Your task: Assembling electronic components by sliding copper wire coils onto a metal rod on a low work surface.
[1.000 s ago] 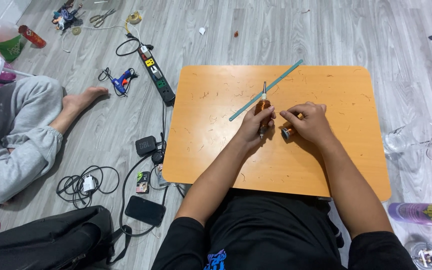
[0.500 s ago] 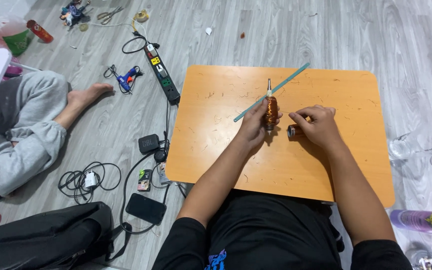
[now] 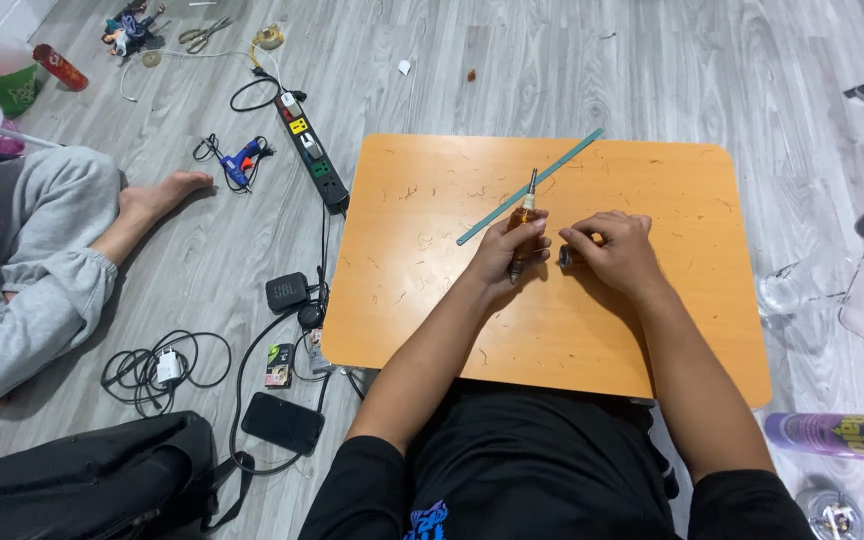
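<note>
Both bare forearms extend forward from the torso over the orange surface [image 3: 652,340], converging near its middle. Left hand [image 3: 510,250]: fingers curled closed around an orange-handled tool [image 3: 522,225], thumb on top, tool shaft pointing away from the body; wrist straight, forearm angled rightward toward the surface's centre. Right hand [image 3: 614,250]: just right of the left hand, apart from it, palm down, fingers pinched on a small dark part [image 3: 568,258] at its left edge. Right forearm angled leftward, elbow off the near edge.
</note>
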